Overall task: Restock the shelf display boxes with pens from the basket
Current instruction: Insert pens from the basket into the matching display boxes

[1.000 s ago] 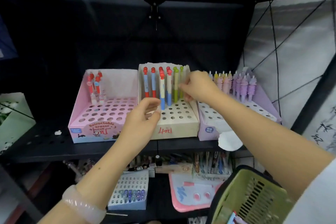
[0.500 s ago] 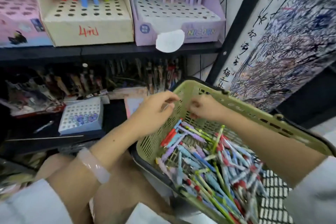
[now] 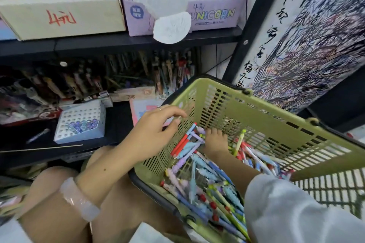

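Green basket (image 3: 256, 108) tilted below shelf, loose pens (image 3: 199, 181) piled inside, right hand (image 3: 214, 142) buried among pens, finger state indeterminable, left hand (image 3: 152, 134) beside basket wall, fingers relaxed, grasping nothing, display boxes (image 3: 183, 14) above.

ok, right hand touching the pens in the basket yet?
Touching. The head view shows the right hand down inside the green basket, its fingers buried among the loose pens.

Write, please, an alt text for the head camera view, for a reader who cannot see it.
A person's right hand digs among the pens in a green basket, while the left hand rests on the basket's outer wall. Above, a shelf holds a cream display box and a purple display box, each with many free holes.
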Tool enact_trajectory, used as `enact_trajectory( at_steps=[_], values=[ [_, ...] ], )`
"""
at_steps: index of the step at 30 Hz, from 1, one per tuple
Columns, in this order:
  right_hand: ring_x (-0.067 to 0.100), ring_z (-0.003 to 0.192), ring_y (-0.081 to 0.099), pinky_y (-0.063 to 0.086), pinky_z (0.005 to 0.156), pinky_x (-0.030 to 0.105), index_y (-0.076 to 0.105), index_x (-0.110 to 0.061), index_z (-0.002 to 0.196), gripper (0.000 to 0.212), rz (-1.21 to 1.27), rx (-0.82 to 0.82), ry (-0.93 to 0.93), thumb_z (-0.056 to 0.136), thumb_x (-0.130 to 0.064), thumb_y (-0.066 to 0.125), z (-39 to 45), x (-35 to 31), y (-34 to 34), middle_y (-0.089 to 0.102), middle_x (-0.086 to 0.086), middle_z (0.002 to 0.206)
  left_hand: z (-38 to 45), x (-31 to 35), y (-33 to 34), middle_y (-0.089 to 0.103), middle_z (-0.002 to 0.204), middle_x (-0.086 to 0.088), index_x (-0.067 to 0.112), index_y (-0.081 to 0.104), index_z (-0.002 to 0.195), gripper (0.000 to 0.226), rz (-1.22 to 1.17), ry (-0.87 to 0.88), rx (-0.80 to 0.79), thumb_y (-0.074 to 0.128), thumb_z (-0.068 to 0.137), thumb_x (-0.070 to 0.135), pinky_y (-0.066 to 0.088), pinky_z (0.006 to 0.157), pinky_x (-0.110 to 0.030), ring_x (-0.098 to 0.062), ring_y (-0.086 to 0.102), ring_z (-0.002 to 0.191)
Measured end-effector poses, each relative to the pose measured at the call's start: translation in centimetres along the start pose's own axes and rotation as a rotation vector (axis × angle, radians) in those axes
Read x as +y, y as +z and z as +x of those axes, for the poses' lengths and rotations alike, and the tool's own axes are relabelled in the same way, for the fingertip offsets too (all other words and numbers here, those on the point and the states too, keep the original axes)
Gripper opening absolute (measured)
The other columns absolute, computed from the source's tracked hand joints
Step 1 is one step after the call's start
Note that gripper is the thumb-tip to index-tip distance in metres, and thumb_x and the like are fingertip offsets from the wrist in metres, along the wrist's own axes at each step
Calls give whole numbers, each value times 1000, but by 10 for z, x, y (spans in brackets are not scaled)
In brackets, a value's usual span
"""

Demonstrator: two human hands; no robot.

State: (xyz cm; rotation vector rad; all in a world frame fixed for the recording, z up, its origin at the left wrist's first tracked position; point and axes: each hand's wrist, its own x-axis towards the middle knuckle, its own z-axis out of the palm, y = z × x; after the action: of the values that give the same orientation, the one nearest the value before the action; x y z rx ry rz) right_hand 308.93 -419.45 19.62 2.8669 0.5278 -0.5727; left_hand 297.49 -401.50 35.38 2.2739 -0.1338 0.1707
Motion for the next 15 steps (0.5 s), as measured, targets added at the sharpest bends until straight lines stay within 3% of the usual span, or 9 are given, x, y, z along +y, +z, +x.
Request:
enact_trajectory(
  at_steps=[3, 5, 7, 9, 12, 15],
  values=[
    [33, 133, 29, 29, 107, 43, 34, -8, 139, 57, 31, -63, -16, 92, -35, 53, 3, 2, 2, 35, 14, 142, 0, -1, 0, 57, 102, 21, 21, 63, 107, 20, -29, 0, 6, 49, 95, 14, 27, 81, 5, 27, 42, 97],
    [33, 127, 36, 38, 100, 41, 36, -7, 134, 50, 87, -52, -62, 92, -29, 54, 2, 2, 7, 41, 16, 136, 0, -2, 0, 56, 101, 26, 23, 63, 105, 20, -48, -9, 12, 49, 94, 14, 27, 82, 5, 26, 43, 98],
    [33, 112, 48, 45, 80, 38, 38, -7, 125, 41, 148, -27, -108, 91, -25, 55, -2, 5, 8, 51, 17, 121, 0, -2, 0, 55, 101, 29, 28, 62, 102, 20, -84, -29, 9, 49, 94, 15, 28, 82, 5, 25, 44, 99],
    [32, 94, 56, 40, 64, 33, 38, -6, 118, 35, 156, -57, -174, 90, -18, 54, -7, 11, 5, 56, 15, 100, -1, -1, 0, 55, 101, 29, 33, 60, 99, 21, -103, -38, 8, 49, 94, 16, 28, 82, 5, 23, 44, 101],
    [24, 71, 52, 42, 55, 32, 39, -5, 115, 32, 228, -126, -251, 89, -14, 56, -18, 20, -3, 57, 11, 88, -1, 0, -1, 56, 99, 30, 37, 57, 96, 23, -115, -39, 13, 49, 94, 16, 29, 82, 5, 21, 46, 101],
    [12, 56, 48, 35, 44, 18, 43, -7, 109, 29, 438, -88, -313, 87, -12, 60, -35, 29, -23, 54, -2, 76, -2, 1, -2, 55, 98, 30, 34, 59, 98, 22, -113, -47, 14, 48, 94, 15, 30, 81, 4, 23, 45, 98]
  ],
)
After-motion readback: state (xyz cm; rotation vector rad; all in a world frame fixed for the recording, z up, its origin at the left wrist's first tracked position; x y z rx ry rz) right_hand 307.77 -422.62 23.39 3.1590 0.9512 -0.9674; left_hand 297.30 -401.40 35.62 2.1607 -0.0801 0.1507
